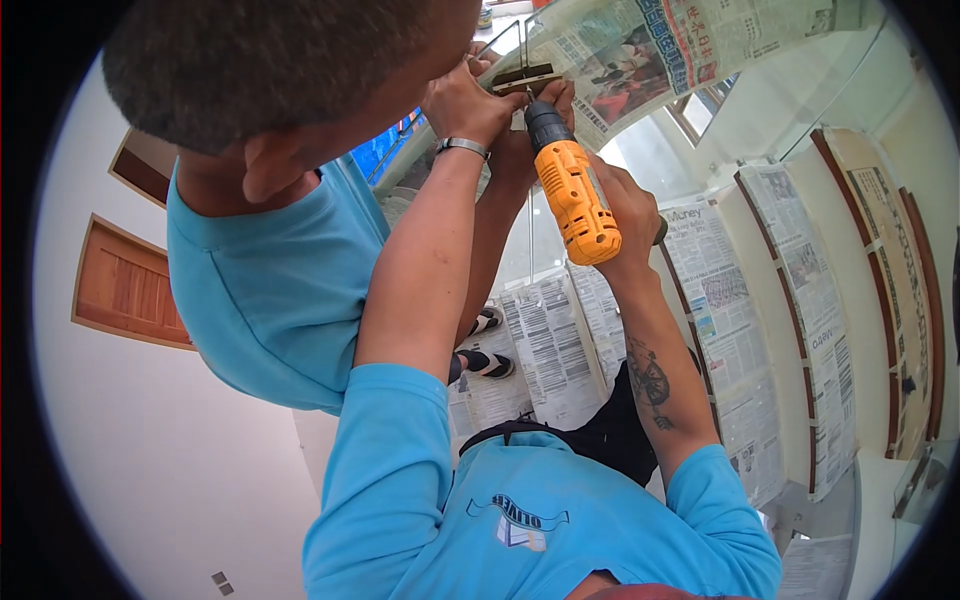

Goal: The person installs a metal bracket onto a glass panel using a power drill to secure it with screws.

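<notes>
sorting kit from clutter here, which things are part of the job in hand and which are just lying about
Likely in the job:
- drill, held in the right hand
- fitting, at the drill's tip, with the left hand close by

Apparently just about:
- newspapers
- door

White wall at left of view, fitted with brown panelled wooden door. Staircase at right, with newspaper sheets laid over treads and brown wooden edging along steps.
</notes>
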Action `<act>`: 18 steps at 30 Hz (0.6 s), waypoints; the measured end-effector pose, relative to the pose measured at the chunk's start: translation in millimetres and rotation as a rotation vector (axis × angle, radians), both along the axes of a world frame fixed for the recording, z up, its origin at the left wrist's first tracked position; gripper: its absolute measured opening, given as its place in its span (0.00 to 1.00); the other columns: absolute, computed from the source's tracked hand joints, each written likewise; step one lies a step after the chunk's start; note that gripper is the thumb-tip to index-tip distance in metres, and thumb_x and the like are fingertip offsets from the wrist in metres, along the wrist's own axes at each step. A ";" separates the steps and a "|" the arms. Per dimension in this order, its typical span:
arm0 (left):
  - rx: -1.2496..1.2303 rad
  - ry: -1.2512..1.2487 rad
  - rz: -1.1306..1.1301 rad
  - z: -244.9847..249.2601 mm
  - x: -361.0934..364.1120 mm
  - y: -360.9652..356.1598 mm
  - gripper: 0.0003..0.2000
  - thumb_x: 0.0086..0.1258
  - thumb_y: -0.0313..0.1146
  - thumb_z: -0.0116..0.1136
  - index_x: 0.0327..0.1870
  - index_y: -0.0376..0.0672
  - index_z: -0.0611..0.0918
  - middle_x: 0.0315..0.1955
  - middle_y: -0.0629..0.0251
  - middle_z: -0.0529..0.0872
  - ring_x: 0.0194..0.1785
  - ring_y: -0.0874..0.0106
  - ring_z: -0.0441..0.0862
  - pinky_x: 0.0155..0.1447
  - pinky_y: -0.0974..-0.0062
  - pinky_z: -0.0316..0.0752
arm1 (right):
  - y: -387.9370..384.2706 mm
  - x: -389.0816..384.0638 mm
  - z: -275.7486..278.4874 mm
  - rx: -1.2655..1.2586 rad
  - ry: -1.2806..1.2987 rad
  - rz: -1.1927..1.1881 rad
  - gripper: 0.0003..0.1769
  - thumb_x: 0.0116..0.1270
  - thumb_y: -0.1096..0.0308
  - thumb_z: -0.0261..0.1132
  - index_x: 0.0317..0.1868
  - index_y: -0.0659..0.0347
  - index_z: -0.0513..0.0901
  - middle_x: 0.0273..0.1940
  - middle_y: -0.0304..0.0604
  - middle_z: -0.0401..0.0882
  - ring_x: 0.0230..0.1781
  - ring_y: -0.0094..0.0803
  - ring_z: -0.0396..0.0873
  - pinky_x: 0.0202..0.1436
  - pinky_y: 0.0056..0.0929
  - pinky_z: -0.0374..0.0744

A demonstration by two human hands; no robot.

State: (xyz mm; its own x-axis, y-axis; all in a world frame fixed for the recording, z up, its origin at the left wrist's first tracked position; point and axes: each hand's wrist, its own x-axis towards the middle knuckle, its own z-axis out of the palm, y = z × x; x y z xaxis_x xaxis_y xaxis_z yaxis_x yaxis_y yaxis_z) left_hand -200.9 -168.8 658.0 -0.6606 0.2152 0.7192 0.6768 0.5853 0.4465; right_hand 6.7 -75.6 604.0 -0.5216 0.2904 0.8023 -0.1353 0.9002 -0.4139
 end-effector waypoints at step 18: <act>-0.017 -0.001 0.108 0.3 1.2 1.8 0.35 0.34 0.46 0.83 0.49 0.50 0.82 0.42 0.72 0.89 0.54 0.64 0.81 0.59 0.62 0.71 | 0.1 -2.8 0.8 0.044 -0.013 -0.059 0.28 0.54 0.60 0.72 0.57 0.57 0.83 0.42 0.43 0.87 0.34 0.39 0.86 0.42 0.40 0.75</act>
